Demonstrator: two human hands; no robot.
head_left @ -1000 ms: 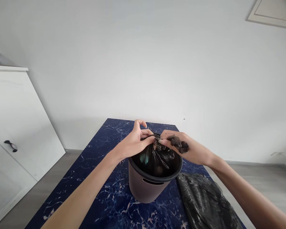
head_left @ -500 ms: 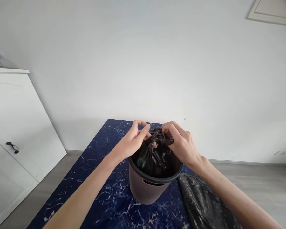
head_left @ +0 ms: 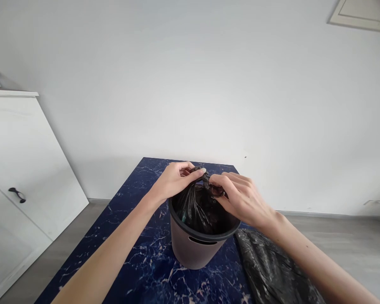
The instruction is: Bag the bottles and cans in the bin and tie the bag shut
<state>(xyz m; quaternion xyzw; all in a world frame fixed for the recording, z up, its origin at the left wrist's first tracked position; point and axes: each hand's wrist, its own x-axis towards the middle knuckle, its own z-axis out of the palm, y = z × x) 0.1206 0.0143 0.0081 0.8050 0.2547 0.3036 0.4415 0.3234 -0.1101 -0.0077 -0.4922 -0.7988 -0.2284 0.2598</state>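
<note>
A small dark waste bin (head_left: pixel 190 251) stands on a dark blue marbled table (head_left: pixel 136 236). Inside it sits a black plastic bag (head_left: pixel 198 209), gathered into a twisted neck above the rim. My left hand (head_left: pixel 174 181) pinches the neck from the left, fingers closed on the plastic. My right hand (head_left: pixel 240 198) grips the same twisted neck from the right, fingers curled round it. The two hands almost touch above the bin's mouth.
A second black plastic bag (head_left: pixel 272 270) lies flat on the table to the right of the bin. A white cabinet (head_left: pixel 15 169) with a dark handle stands at the left. A plain white wall rises behind, with grey floor on both sides.
The hands have come down slightly and closer together on the bag's neck. The loose end that lay over my right hand a second ago is now drawn in between the fingers.
</note>
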